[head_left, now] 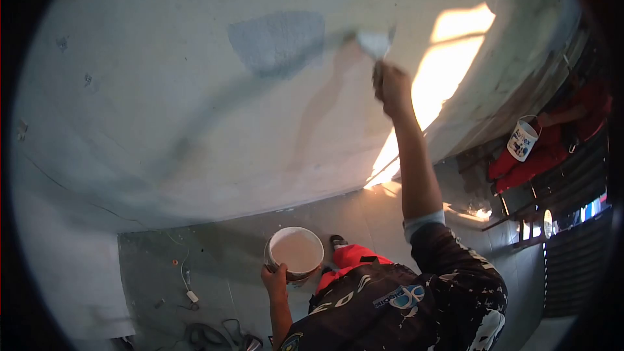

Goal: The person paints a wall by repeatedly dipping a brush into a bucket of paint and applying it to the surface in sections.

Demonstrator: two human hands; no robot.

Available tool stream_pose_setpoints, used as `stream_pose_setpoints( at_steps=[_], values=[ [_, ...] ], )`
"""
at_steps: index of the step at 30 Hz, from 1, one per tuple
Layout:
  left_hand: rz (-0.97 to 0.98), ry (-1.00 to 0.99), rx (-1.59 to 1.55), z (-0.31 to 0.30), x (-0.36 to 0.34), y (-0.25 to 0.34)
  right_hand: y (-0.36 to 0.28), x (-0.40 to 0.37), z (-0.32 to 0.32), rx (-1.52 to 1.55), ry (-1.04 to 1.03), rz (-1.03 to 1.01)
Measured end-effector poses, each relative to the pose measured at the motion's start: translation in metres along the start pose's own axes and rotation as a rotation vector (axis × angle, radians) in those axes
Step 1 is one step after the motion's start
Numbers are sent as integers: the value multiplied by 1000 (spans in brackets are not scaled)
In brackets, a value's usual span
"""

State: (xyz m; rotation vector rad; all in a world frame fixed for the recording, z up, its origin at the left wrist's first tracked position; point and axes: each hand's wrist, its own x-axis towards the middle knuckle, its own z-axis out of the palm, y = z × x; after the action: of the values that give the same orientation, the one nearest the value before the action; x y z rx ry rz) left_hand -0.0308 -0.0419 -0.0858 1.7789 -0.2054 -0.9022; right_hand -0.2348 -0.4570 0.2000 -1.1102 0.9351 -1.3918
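My right hand [394,88], arm stretched up, is closed around the handle of a paintbrush [374,43]. Its wide pale head lies at the wall [260,136] and is slightly blurred. Down below, my left hand [275,279] grips the side of a white bucket [298,229] near its rim. Pale, pinkish-beige paint [298,251] shows inside it. On the wall, a darker grey patch [276,40] lies left of the brush head.
A person in red [552,149] at the right is beside a white labelled bucket [522,139]. A white power strip [192,296] and dark coiled cables [211,336] lie on the floor at lower left. Bright sunlight [452,58] falls across the wall.
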Motion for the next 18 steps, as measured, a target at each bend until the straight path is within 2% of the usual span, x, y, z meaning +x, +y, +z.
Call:
stream_pose_setpoints(
  at_steps=[3, 5, 7, 9, 10, 12, 14, 15, 18],
  values=[
    [-30, -10, -32, -4, -7, 1, -71, 1, 21, 60, -10, -175],
    [-35, -16, -46, -6, -7, 5, -60, 7, 18, 73, -31, -154],
    [-53, -32, -45, -11, -8, 1, 3, 18, 8, -40, -10, -46],
    [-34, -25, -87, -16, -12, -5, 86, 10, -4, -135, 90, -74],
    [-20, -23, -128, -15, -12, -7, 129, 5, -15, -171, 107, -17],
    [-22, -16, -165, -16, -13, -7, 202, -21, -28, -282, 159, 158],
    [-28, -11, -198, -22, -18, -8, 272, -37, -51, -327, 150, 471],
    [-29, -17, -187, -25, -20, -4, 298, -40, -63, -306, 137, 620],
    [-3, -13, -142, -31, -19, 6, 307, -35, -67, -296, 182, 710]
  ],
)
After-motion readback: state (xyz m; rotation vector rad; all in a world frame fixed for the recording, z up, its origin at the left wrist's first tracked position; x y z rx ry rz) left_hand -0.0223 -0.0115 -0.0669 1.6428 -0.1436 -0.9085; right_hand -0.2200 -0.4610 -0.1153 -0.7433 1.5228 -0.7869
